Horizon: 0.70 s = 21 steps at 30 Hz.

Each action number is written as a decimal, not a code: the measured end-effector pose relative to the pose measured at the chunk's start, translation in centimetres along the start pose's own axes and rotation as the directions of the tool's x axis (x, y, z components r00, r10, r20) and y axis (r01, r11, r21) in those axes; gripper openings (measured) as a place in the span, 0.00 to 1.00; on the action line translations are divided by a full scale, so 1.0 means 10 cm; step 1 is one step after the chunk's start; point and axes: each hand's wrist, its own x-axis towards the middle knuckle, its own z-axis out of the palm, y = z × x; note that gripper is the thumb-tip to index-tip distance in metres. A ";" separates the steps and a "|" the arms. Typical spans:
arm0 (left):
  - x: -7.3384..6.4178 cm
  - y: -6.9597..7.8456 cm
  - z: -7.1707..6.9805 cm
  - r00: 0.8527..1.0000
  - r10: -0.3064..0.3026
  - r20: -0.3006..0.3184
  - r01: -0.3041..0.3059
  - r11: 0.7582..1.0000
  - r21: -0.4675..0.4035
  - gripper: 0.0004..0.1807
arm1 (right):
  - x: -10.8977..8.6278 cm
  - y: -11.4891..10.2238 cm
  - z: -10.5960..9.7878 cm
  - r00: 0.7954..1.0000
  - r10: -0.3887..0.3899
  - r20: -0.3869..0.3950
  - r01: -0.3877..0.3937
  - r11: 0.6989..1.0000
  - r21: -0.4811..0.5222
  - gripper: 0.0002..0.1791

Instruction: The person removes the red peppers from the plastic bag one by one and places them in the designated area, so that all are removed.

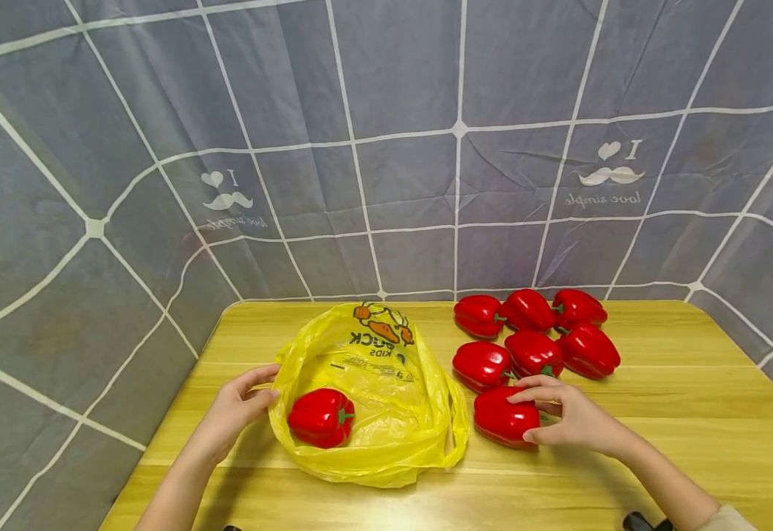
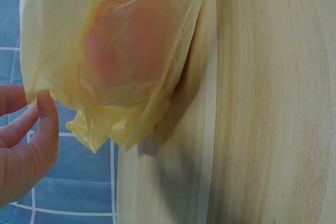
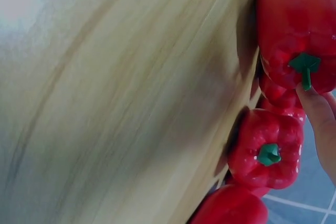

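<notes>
A yellow plastic bag (image 1: 433,413) with a duck print lies with its mouth open on the table. One red bell pepper (image 1: 321,418) sits inside it; in the left wrist view it shows only as a red blur through the plastic. My left hand (image 1: 237,405) pinches the left rim of the bag between thumb and fingers. On the right, my right hand (image 1: 569,417) grips another red bell pepper (image 1: 502,419) by its stem end, fingers over the top and thumb at the near side. The thumb touches it beside the green stem (image 3: 305,64) in the right wrist view.
Several more red bell peppers (image 1: 482,366) stand in a cluster behind the right hand. The wooden table (image 1: 678,391) meets a grey cloth backdrop (image 1: 413,184) with white lines. A dark object (image 1: 645,522) pokes in at the bottom right edge.
</notes>
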 end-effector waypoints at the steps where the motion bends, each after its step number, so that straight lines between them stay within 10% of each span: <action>1: 0.00 0.00 0.00 1.000 -0.001 -0.001 0.001 1.000 -0.001 0.26 | 0.00 0.00 0.00 1.000 0.007 -0.003 -0.007 1.000 0.002 0.22; 21: 0.03 -0.03 -0.01 1.000 0.021 0.006 -0.021 1.000 -0.011 0.26 | 0.06 0.09 0.00 0.999 0.050 -0.023 -0.049 0.998 0.028 0.22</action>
